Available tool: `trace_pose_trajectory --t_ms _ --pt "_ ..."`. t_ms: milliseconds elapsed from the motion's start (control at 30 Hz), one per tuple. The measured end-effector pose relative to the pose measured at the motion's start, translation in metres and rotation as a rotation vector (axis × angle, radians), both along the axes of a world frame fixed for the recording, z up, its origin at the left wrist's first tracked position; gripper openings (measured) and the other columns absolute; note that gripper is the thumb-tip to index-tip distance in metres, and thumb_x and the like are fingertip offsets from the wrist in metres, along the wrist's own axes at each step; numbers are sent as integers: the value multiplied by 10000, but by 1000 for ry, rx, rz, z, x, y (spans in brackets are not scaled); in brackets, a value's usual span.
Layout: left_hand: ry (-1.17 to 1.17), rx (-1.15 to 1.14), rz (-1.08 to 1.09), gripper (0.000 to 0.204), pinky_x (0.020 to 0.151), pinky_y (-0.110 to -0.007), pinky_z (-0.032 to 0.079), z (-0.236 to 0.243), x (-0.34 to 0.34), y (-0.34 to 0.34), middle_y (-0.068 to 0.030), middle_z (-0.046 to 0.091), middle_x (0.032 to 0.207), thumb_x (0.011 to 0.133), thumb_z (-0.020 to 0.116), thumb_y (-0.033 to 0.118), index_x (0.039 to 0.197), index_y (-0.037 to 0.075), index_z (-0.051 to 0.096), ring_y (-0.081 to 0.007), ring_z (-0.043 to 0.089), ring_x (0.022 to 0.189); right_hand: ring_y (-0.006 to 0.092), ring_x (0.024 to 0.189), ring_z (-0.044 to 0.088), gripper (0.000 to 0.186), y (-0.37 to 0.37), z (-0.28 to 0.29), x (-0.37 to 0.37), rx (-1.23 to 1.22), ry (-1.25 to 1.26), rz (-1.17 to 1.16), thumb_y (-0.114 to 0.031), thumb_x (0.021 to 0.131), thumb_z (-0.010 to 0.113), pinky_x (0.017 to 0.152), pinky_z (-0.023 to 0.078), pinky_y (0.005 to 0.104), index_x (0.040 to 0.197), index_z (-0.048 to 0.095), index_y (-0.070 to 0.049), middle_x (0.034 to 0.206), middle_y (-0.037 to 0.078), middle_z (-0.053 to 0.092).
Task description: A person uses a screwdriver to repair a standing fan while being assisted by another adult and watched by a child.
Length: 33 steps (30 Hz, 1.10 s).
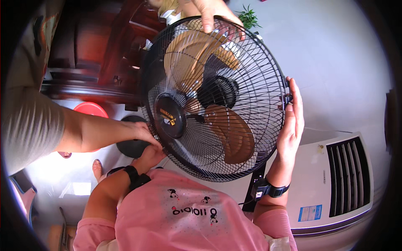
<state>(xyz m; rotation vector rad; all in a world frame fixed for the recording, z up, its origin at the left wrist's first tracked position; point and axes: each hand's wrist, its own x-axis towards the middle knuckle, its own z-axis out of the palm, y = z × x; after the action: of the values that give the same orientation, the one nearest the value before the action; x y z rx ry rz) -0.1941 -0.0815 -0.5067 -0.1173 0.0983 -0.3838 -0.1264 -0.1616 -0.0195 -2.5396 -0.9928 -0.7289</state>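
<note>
I see a big round fan with a black wire cage and shiny brown blades [229,134], right in the middle, just past the chest of a person in a pink cloth shirt [167,209]. The person's right hand [293,119] holds on to the right edge of the cage, with its thumb and fingers by a small dark clip [288,93]. The left hand [150,158] is at the near left edge, but its fingertips are partly hidden, so I can't tell if it is gripping. Each wrist has a black strap [278,191]. Another hand [144,133] reaches in from the left, from a grey sleeve [31,125], and is just beside the left hand at the cage. One more hand [211,11] is on the far edge. A dark round cap [169,116] sits on the cage's left side. To the left are a round red tub [91,109], a flat black disc [133,144] and dark red wooden furniture [92,54]. A white machine with black slats [310,180] is on the right, and a small green plant [249,17] is far off.
</note>
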Motion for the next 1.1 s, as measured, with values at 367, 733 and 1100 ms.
trace_pose_trajectory --t_ms 367,733,1100 --pt "43 -122 78 325 1091 -464 432 -12 -5 -32 -150 549 1363 1019 452 64 1338 9 487 -282 544 1245 205 1308 496 466 -4 -7 3 68 -52 -83 -229 1067 448 1021 406 319 1491 455 -37 1484 123 512" --pt "215 -165 79 323 1006 -437 503 -4 -2 -45 -88 597 1276 1034 527 195 1325 56 506 -259 602 1165 131 1017 548 462 -4 -3 -2 49 -59 -169 -290 1065 487 881 443 280 1484 488 -95 1428 97 527" --pt "205 -210 130 343 1056 -480 453 4 -7 -52 -74 583 1311 1027 537 248 1331 93 503 -259 573 1197 151 1071 607 445 1 -9 0 -50 -205 -251 -409 1065 424 858 476 291 1468 532 -255 1262 103 640"
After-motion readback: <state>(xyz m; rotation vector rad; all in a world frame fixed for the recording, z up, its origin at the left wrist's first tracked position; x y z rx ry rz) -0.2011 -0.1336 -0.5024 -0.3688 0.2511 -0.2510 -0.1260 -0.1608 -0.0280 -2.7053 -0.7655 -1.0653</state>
